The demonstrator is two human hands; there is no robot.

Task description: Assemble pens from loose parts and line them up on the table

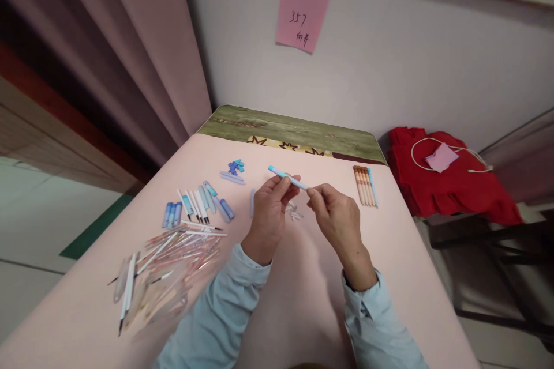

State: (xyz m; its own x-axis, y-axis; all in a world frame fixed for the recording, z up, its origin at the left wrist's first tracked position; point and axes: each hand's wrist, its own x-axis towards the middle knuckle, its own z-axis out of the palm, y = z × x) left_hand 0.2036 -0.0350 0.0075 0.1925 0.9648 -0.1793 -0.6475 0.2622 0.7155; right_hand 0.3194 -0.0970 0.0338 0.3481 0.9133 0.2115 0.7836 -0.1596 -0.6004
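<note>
A light blue pen (pixel 279 173) is held at a slant above the table between my two hands. My left hand (pixel 269 207) is closed around its middle, thumb on top. At its lower right end, the thumb and fingers of my right hand (pixel 338 213) pinch the pale tip. Under the hands lie small white parts (pixel 295 212), partly hidden by my left hand. A lavender pen barrel (pixel 252 203) rests just left of that hand. Farther left are white refills with dark tips (pixel 197 206), blue patterned barrels (pixel 172 215) and small blue end pieces (pixel 236 167).
Clear and pinkish pen parts (pixel 190 253) are heaped at the table's left. On the right, several brown-topped pens (pixel 362 187) lie in a row beside a light blue pen (pixel 373 187). Red cloth (pixel 450 184) with a white cable sits beyond the right edge. A wall stands behind.
</note>
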